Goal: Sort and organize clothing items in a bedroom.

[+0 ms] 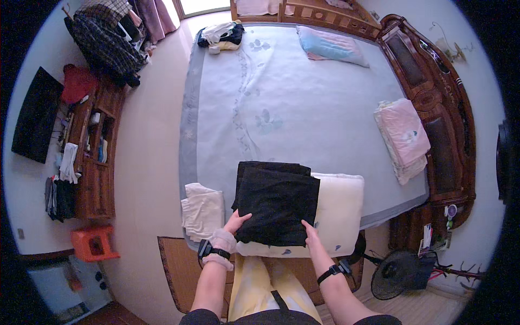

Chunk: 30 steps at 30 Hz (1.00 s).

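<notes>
A folded black garment (276,203) lies before me at the near edge of the bed, partly over a cream folded quilt or pad (340,203). My left hand (237,222) grips its lower left side, thumb on top and the other fingers mostly hidden. On the opposite side my right hand (310,233) holds the lower right edge the same way. More black cloth shows behind the garment's upper edge. Just left of it, folded off-white trousers or shorts (205,211) rest on the bed corner.
The bed (325,109) carries a clothes pile (221,36), a pillow (331,46) and folded pink bedding (402,134). A wooden cabinet (97,187) and red stool (95,243) stand left. A black fan (393,274) is at lower right; a woven mat (183,268) lies underfoot.
</notes>
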Available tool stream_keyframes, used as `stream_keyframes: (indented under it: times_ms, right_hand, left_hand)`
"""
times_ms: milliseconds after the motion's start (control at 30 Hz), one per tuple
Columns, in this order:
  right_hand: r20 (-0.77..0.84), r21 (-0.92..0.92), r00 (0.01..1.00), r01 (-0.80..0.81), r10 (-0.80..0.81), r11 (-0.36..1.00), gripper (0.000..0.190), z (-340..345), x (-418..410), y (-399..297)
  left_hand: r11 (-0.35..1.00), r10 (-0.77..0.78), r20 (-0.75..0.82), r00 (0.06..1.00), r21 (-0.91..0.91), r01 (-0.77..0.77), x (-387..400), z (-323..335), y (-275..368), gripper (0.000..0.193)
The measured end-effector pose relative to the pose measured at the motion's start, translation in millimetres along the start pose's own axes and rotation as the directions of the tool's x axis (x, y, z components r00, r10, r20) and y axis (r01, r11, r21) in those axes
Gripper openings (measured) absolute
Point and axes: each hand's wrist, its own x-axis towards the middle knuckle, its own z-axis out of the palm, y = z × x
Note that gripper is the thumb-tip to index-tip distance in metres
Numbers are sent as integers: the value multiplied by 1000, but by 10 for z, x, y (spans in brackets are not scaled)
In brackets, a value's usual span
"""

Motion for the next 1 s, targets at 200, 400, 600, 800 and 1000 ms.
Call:
stream_keyframes:
  times_ms: [200, 400, 600, 800, 1000]
  right_hand:
    - [254, 29, 941, -239, 224, 971, 32, -372, 199, 7]
    - [295, -224, 902, -255, 315, 941, 28, -42, -760, -520]
    - [630, 173, 759, -342, 163, 924, 27, -345, -441, -437]
    - [501, 356, 822, 89, -270, 930, 40, -212, -1214, -1574]
    - [556, 392, 735, 179, -387, 902, 37, 88, -1581, -2299]
  left_hand:
    - [983, 158, 129, 979, -114, -144, -232, 848, 335, 44]
    - [928, 373, 99, 923, -19, -373, -425, 1356, 601, 50]
    - [919, 395, 199, 897, -97, -383, -211, 1569, 1046, 53]
    - [946, 322, 247, 914, -115, -302, -130, 1384, 1633, 56]
    - [948, 311, 196, 930, -127, -291, -145, 1076, 1936, 44]
